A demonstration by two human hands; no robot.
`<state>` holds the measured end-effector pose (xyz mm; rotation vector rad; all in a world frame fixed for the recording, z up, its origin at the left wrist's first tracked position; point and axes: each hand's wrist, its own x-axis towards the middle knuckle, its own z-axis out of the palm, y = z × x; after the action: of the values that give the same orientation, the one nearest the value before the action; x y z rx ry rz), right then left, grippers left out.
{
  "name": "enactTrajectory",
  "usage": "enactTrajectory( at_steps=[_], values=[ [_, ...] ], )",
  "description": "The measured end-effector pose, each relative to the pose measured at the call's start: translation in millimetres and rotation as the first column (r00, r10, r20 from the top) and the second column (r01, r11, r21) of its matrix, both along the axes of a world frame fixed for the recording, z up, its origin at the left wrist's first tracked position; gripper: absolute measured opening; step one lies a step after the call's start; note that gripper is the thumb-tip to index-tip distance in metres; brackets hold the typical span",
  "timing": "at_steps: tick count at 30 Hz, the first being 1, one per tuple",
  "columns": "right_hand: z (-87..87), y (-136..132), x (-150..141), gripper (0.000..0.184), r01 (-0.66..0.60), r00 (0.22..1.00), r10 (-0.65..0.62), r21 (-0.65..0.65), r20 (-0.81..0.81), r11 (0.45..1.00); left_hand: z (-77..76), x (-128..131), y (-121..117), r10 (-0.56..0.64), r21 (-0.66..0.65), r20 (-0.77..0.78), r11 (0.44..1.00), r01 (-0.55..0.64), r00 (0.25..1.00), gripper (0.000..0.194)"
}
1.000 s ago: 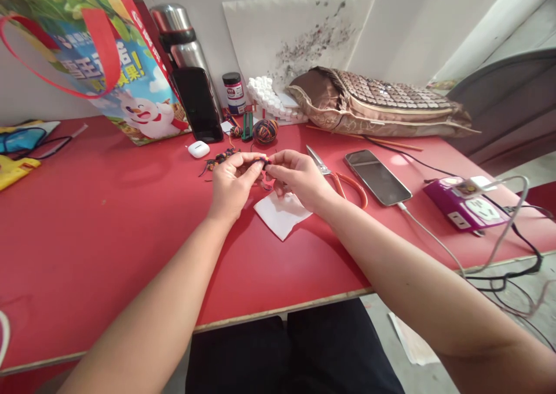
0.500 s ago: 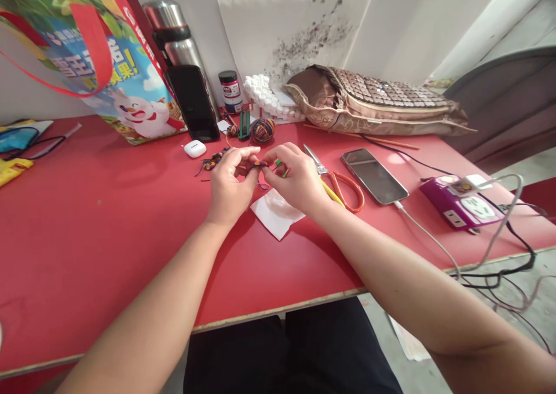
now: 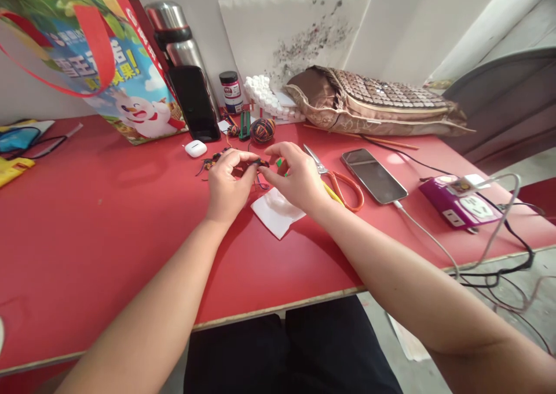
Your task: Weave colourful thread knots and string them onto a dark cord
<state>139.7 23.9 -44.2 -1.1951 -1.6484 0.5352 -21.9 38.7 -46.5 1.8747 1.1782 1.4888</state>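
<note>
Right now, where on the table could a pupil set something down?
Widest: the table's left side, between bag, left forearm and front edge. Smaller: between left and right forearm, from paper to front edge. Crowded: around left hand and right hand, with knotted yarn, yarn ball and scissors close; at back, flask and jar; right, flat phone and power strip.

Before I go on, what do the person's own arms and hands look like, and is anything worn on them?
The left hand and right hand are ungloved, with no rings that I can make out. The left forearm and right forearm are bare as far as they show, without sleeve, watch, bracelet or cable.
</note>
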Motion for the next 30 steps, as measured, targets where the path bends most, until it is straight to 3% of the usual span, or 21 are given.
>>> enactTrajectory(
  at_steps=[3,6,11,15,22,30],
  values=[
    [-0.1,-1,0,0.010,0.003,0.996,-0.006,0.024,0.093,1.000,0.1,2,-1,-0.005,0.016,-0.024,1.000,0.006,1.000,0.011],
    [-1.4,0,1,0.005,0.023,0.996,-0.025,0.030,0.086,0.999,-0.5,5,-3,-0.005,-0.037,0.004,0.999,0.005,1.000,0.011],
    [-2.0,2,-1,0.011,0.002,0.999,-0.001,0.031,-0.043,1.000,-3.7,5,0,-0.018,-0.144,0.096,0.989,0.032,0.995,0.002],
    [-1.8,1,-2,0.011,0.017,0.990,-0.022,-0.041,-0.140,0.999,-3.9,3,3,-0.037,-0.176,0.147,0.982,0.062,0.989,0.005],
    [-6.7,8,1,0.006,-0.027,0.956,-0.014,-0.138,-0.293,0.990,1.0,3,1,-0.097,-0.332,0.352,0.917,0.221,0.931,0.033],
    [-7.7,9,-3,0.002,-0.134,0.922,0.030,-0.245,-0.387,0.960,-1.0,4,2,-0.092,-0.351,0.384,0.906,0.237,0.919,0.022]
  ],
)
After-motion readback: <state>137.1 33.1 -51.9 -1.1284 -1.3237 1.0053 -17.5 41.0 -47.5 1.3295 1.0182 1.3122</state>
